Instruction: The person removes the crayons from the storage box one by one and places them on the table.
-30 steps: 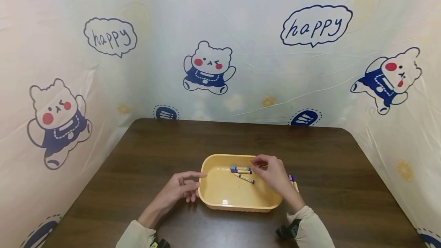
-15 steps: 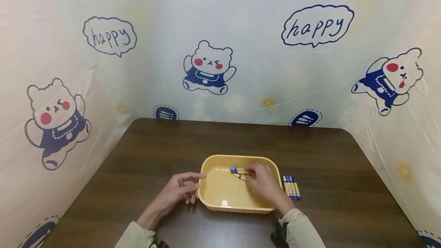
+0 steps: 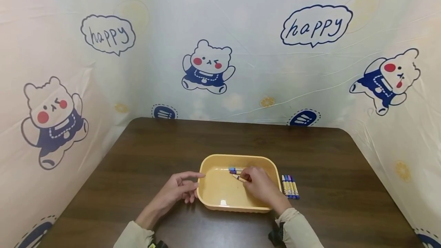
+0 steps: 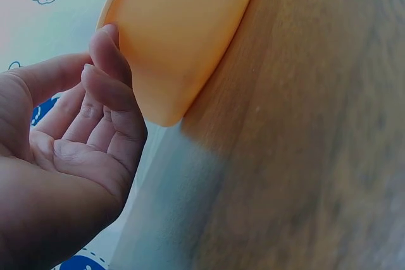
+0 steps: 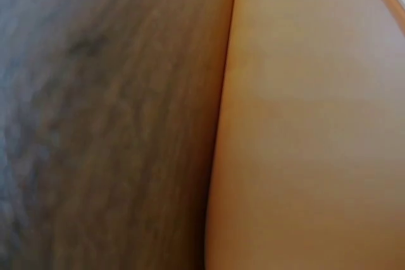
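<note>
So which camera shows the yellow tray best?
The head view: it shows the yellow tray nearly whole, with the right hand covering part. Both wrist views show only part of its wall and rim.

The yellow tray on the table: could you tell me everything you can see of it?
The yellow tray is a shallow, round-cornered rectangle with raised walls and a rim, smooth and glossy like plastic. It sits flat, open side up, on the dark brown table. The left hand holds its left rim, index fingertip over the edge. The right hand reaches inside, partly covering three crayons lying on its floor; whether it grips one is unclear.
</note>
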The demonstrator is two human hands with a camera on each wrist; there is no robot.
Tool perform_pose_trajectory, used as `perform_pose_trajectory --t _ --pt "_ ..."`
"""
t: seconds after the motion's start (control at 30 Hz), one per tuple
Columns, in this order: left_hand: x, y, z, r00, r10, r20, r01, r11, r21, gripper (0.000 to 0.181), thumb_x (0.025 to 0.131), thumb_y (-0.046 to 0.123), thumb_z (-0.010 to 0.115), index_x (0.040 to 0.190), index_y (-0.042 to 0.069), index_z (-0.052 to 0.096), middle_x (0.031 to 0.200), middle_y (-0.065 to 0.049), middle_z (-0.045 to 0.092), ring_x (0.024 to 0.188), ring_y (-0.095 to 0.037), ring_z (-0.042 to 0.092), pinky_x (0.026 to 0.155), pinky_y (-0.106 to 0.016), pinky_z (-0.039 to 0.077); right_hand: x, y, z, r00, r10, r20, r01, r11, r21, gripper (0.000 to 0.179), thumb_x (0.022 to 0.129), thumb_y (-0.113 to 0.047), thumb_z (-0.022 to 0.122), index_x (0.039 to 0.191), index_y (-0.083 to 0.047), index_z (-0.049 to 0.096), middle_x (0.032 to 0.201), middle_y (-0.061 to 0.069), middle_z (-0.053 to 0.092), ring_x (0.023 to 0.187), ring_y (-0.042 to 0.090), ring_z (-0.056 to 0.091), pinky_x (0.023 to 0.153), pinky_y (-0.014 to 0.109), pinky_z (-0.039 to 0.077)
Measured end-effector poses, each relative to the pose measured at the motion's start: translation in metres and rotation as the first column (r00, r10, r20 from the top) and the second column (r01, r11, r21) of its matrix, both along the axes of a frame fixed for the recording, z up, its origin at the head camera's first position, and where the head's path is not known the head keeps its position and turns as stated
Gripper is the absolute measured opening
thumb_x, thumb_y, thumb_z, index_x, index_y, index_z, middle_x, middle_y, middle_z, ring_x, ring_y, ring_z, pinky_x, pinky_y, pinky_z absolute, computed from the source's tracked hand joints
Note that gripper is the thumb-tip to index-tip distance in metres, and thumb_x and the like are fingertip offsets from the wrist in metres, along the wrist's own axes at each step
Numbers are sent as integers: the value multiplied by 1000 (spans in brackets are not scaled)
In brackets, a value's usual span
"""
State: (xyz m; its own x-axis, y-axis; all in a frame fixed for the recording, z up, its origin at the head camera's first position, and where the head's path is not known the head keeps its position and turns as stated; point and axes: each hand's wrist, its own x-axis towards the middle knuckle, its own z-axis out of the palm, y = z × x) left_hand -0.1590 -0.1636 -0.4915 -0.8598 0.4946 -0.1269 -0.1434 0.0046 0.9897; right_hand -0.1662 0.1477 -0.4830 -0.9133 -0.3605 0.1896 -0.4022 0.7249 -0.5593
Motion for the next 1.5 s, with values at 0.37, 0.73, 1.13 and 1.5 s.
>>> perform_pose_trajectory --t 0.37,0.73,1.13,1.5 --pt "-3 -3 -2 1000 5 22 -5 1000 15 44 98 9 60 138 -8 50 74 -9 66 60 -16 60 52 -22 46 -3 -3 1 1000 -9 17 9 1000 14 15 80 4 75 85 -9 70 76 -3 59 68 12 51 59 25 44" --pt "-3 -2 -3 1000 5 27 -5 1000 9 43 99 10 60 137 -7 51 74 -9 67 60 -16 60 52 -22 46 -2 -2 0 1000 10 13 -10 1000 6 6 86 -2 74 88 -8 74 77 -5 64 68 7 53 61 24 47" --pt "-3 0 -3 1000 -19 3 19 999 27 44 99 9 60 138 -9 49 74 -9 67 59 -15 60 52 -22 46 -3 1 5 994 -82 70 89 991 -103 6 89 -5 73 93 -9 75 82 -4 67 72 8 56 66 25 50" --pt "0 0 -3 999 -44 -15 45 998 49 39 99 5 58 131 -14 46 73 -13 68 59 -15 61 53 -22 47 -3 6 22 978 -205 26 206 960 -190 5 83 0 78 84 -4 75 74 -3 66 68 8 57 64 25 51"
